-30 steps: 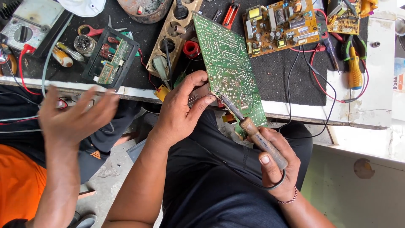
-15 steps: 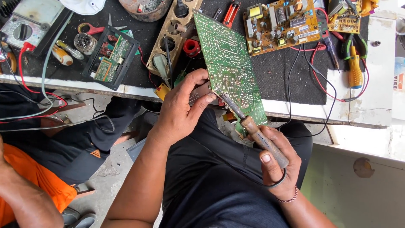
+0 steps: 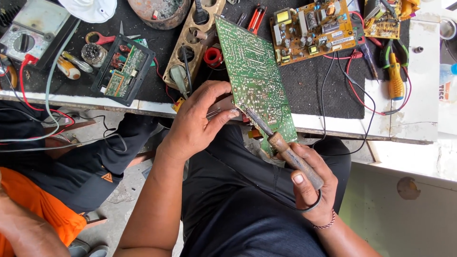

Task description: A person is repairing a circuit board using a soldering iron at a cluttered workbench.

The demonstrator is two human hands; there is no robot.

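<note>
Worktop (image 3: 309, 90): black mat, white front edge, crowded with parts. Your green circuit board (image 3: 254, 78) leans tilted over the front edge near the middle, solder side up; top corner over the mat, lower end hanging past the edge above your lap. Surface: dense silver solder dots and pale traces on green, rectangular outline.

A person in an orange garment (image 3: 33, 214) sits at the lower left, off the worktop.

Your left hand (image 3: 195, 123) sits just left of the board at the front edge. Thumb and fingers are pressed together on a thin metal piece at the board's left edge; whether it is wire or tweezers cannot be told.

Your right hand (image 3: 312, 188) is below the board's lower end, off the worktop, fingers wrapped closed around the wooden handle of the soldering iron (image 3: 281, 145). The shaft runs up-left; the tip touches the board's solder side close beside your left fingertips.

Toward the back edge: a yellow component board (image 3: 312, 28) right of the green one, a multimeter (image 3: 28, 33) at the back left corner, a black open module (image 3: 124, 71) beside it, and a yellow-handled screwdriver (image 3: 394, 71) near the right edge.
</note>
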